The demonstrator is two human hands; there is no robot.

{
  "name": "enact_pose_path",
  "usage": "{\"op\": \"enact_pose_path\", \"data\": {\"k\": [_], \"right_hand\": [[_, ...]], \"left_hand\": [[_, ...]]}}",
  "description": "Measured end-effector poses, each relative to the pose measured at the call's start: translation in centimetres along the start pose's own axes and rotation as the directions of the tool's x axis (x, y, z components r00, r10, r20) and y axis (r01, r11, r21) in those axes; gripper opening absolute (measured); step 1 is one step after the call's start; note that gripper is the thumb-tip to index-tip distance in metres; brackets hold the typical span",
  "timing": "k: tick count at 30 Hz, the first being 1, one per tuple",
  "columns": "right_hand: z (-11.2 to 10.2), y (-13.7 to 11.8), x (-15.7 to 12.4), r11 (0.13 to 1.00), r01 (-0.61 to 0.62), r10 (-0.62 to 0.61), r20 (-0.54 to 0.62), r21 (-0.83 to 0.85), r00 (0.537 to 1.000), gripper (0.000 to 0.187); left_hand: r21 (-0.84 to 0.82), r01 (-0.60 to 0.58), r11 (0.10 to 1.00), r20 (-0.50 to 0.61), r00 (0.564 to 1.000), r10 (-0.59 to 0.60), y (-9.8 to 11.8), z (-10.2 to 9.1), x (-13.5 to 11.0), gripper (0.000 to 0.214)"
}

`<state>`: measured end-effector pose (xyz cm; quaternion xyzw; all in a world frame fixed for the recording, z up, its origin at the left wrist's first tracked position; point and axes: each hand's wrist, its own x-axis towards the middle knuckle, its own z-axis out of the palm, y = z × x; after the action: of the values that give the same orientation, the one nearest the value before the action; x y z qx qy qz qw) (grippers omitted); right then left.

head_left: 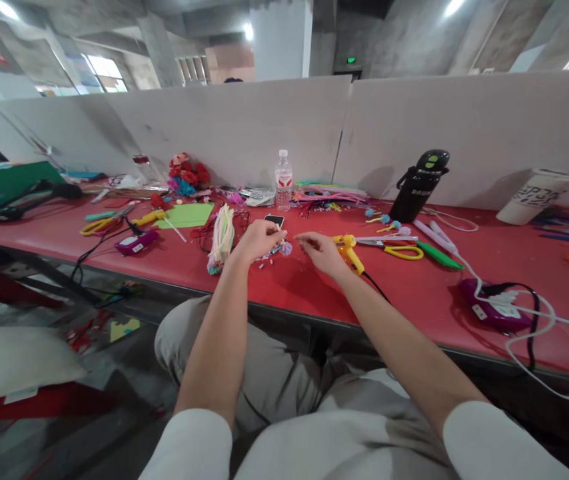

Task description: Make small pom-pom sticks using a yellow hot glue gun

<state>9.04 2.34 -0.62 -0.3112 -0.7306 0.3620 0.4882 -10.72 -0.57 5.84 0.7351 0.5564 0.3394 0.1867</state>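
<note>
My left hand point(263, 240) is closed in a pinch above the table. At its fingertips is a small purple fuzzy flower point(286, 249), which looks held by a thin part between thumb and finger. To the right, my right hand point(320, 253) has its fingers bent and slightly apart, with nothing visible in them. A gap separates it from the flower. Small pale clippings point(264, 264) lie under my left hand. A phone point(275, 220) lies just behind that hand. Beside my right hand rests a yellow hot glue gun point(348, 252).
A bundle of pale pipe cleaners point(222, 239) lies left of my hands. Behind stand a water bottle point(283, 181) and a black flask point(419, 187). Yellow-handled scissors point(403, 252) and a purple power strip point(494, 308) with loose cables are on the right. A partition point(244, 127) closes the back.
</note>
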Motion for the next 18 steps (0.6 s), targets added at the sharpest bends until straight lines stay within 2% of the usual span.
{"op": "enact_pose_path", "data": {"k": [5, 8, 13, 18], "right_hand": [[0.0, 0.0, 0.1, 0.972, -0.088, 0.104, -0.063, 0.219, 0.993, 0.034], [-0.2, -0.6, -0.1, 0.945, -0.14, 0.174, -0.092, 0.296, 0.98, 0.038], [-0.5, -1.5, -0.4, 0.932, -0.151, 0.189, -0.086, 0.328, 0.978, 0.033], [-0.7, -1.6, -0.5, 0.959, -0.093, 0.124, -0.1, 0.27, 0.987, 0.024]], "left_hand": [[-0.058, -0.009, 0.998, 0.105, 0.994, 0.015, 0.7, 0.3, -0.1, 0.036], [-0.079, 0.009, 0.997, 0.134, 0.991, 0.002, 1.1, 0.4, -0.2, 0.035], [-0.103, -0.003, 0.995, 0.132, 0.991, 0.017, 1.0, 0.5, -0.2, 0.035], [-0.136, 0.004, 0.991, 0.136, 0.991, 0.015, 0.9, 0.5, -0.1, 0.034]]}}
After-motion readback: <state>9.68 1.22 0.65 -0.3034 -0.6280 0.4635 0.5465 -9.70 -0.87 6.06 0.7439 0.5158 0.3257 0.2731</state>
